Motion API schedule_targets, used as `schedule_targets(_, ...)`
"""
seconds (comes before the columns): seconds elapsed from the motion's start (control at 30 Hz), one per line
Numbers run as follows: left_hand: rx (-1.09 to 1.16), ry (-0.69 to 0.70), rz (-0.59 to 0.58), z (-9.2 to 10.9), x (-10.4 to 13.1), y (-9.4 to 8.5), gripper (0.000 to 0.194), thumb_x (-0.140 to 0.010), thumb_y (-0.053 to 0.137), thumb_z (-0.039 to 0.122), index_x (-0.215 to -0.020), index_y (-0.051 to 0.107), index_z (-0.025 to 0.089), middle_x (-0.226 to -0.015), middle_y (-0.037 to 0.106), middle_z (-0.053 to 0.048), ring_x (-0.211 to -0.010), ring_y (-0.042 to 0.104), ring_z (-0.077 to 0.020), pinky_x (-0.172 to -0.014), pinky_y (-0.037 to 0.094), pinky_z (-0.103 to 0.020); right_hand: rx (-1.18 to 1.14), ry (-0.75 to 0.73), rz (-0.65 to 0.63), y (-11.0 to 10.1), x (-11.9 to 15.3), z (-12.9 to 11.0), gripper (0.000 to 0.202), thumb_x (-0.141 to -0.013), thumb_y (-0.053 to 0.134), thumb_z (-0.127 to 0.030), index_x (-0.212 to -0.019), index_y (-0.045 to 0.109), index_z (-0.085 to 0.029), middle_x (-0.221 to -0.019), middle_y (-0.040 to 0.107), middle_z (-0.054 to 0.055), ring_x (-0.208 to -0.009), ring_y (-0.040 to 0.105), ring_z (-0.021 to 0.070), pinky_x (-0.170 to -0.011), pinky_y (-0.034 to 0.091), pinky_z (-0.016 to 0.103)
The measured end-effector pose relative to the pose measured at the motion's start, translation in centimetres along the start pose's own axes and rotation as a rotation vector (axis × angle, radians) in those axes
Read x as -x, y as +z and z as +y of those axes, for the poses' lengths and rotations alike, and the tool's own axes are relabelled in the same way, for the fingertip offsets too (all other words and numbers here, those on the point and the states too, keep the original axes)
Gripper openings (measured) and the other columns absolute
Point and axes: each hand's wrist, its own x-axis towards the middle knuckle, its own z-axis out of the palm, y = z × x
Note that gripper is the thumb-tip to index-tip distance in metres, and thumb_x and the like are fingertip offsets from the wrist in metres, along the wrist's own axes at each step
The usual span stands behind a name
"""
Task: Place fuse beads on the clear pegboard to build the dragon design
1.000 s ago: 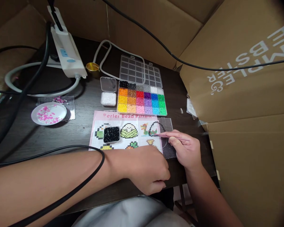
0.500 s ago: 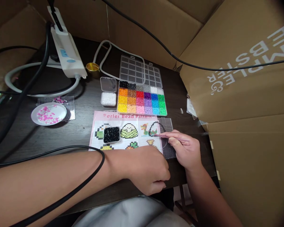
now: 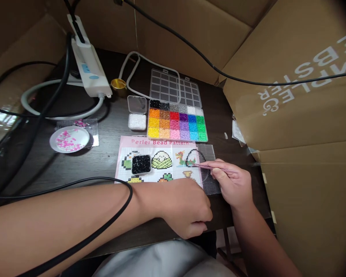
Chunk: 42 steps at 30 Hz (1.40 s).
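My right hand (image 3: pixel 238 184) pinches a pair of pink tweezers (image 3: pixel 216 168), with the tips pointing left. They reach an outline of black beads (image 3: pixel 187 154) on a clear pegboard (image 3: pixel 215 184), which overlaps the right part of a Perler bead pattern sheet (image 3: pixel 175 154). Whether a bead sits in the tips is too small to tell. My left hand (image 3: pixel 187 206) rests closed in a fist near the table's front edge, just below the sheet, and nothing shows in it. A small clear box of black beads (image 3: pixel 141 164) stands on the sheet.
Behind the sheet lie a sorted bead case (image 3: pixel 174 125) and a box of white beads (image 3: pixel 137 121). Left are a white dish of pink beads (image 3: pixel 83 134), a power strip (image 3: pixel 93 73) and a gold cup (image 3: pixel 119 87). A black cable (image 3: pixel 115 209) crosses my left forearm. Cardboard (image 3: pixel 305 173) walls the right side.
The whole view has shifted slightly, so things appear a little further right. The tweezers stay at the black bead outline in my right hand, and my left fist keeps its place.
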Motion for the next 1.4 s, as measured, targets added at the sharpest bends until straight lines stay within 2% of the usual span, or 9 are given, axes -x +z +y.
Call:
schedule_targets(0.2, 0.001, -0.029, -0.088, 0.5, -0.2, -0.8, 0.024, -0.088, 0.059, 0.030, -0.074, 0.075, 0.019, -0.075, 0.074, -0.003, -0.064, 0.063, -0.0214, -0.055, 0.044, -0.037, -0.025, 0.007, 0.015, 0.0, 0.1, 0.4, 0.019, -0.094, 0.064, -0.021, -0.100, 0.082, -0.026, -0.097, 0.082, 0.003, -0.090, 0.078, 0.0183, -0.083, 0.064, 0.031)
schedule_targets(0.27, 0.009, -0.030, -0.079, 0.5, -0.1, -0.8, 0.023, -0.087, 0.059, 0.030, -0.074, 0.075, 0.019, -0.076, 0.074, -0.003, -0.065, 0.063, -0.0212, -0.055, 0.044, -0.036, -0.041, 0.018, 0.022, 0.1, 0.2, 0.6, 0.018, -0.095, 0.065, -0.023, -0.101, 0.081, -0.025, -0.097, 0.082, 0.004, -0.089, 0.078, 0.0192, -0.084, 0.065, 0.033)
schedule_targets(0.43, 0.052, -0.009, -0.010, 0.2, 0.0, -0.5, 0.022, -0.086, 0.061, 0.028, -0.068, 0.071, 0.019, -0.074, 0.073, -0.003, -0.062, 0.061, -0.0194, -0.054, 0.042, -0.035, -0.073, 0.059, 0.074, 0.2, 0.3, 0.8, 0.017, -0.094, 0.067, -0.029, -0.098, 0.081, -0.022, -0.095, 0.082, 0.007, -0.080, 0.078, 0.0209, -0.071, 0.066, 0.033)
schedule_targets(0.6, 0.122, 0.002, 0.067, -0.1, 0.0, -0.2, 0.022, -0.083, 0.063, 0.027, -0.063, 0.066, 0.018, -0.069, 0.071, -0.002, -0.059, 0.057, -0.0177, -0.052, 0.040, -0.035, -0.061, 0.097, 0.079, 0.3, 0.3, 0.6, 0.018, -0.094, 0.067, -0.031, -0.098, 0.082, -0.022, -0.094, 0.082, 0.007, -0.081, 0.078, 0.0218, -0.074, 0.067, 0.033)
schedule_targets(0.83, 0.160, -0.049, 0.082, -0.2, 0.2, -0.2, 0.023, -0.084, 0.063, 0.027, -0.062, 0.066, 0.019, -0.070, 0.070, -0.002, -0.061, 0.058, -0.0174, -0.054, 0.041, -0.033, -0.039, 0.068, 0.078, 0.4, 0.3, 0.0, 0.017, -0.095, 0.065, -0.024, -0.098, 0.082, -0.024, -0.094, 0.082, 0.004, -0.086, 0.079, 0.0193, -0.082, 0.067, 0.031)
schedule_targets(1.07, 0.218, -0.091, 0.089, 0.0, 0.0, -0.8, 0.023, -0.083, 0.065, 0.023, -0.060, 0.064, 0.018, -0.067, 0.069, -0.001, -0.060, 0.056, -0.0155, -0.054, 0.041, -0.030, 0.003, 0.048, 0.069, 0.4, 0.1, -0.1, 0.019, -0.094, 0.063, -0.022, -0.097, 0.082, -0.024, -0.092, 0.082, 0.004, -0.084, 0.079, 0.0190, -0.078, 0.067, 0.031)
schedule_targets(1.27, 0.225, -0.073, 0.117, -0.1, 0.0, -0.5, 0.024, -0.081, 0.065, 0.024, -0.058, 0.062, 0.019, -0.065, 0.068, -0.001, -0.059, 0.055, -0.0154, -0.053, 0.040, -0.030, 0.048, 0.046, 0.040, 0.3, 0.1, 0.0, 0.019, -0.094, 0.063, -0.024, -0.098, 0.082, -0.023, -0.096, 0.082, 0.005, -0.087, 0.078, 0.0197, -0.074, 0.065, 0.029)
schedule_targets(1.4, 0.206, -0.067, 0.123, 0.0, 0.1, -0.5, 0.024, -0.082, 0.066, 0.023, -0.058, 0.063, 0.019, -0.066, 0.069, -0.001, -0.059, 0.057, -0.0160, -0.053, 0.040, -0.031, 0.049, 0.061, 0.044, 0.2, 0.2, 0.0, 0.019, -0.094, 0.063, -0.023, -0.097, 0.082, -0.024, -0.094, 0.082, 0.004, -0.082, 0.078, 0.0185, -0.071, 0.065, 0.028)
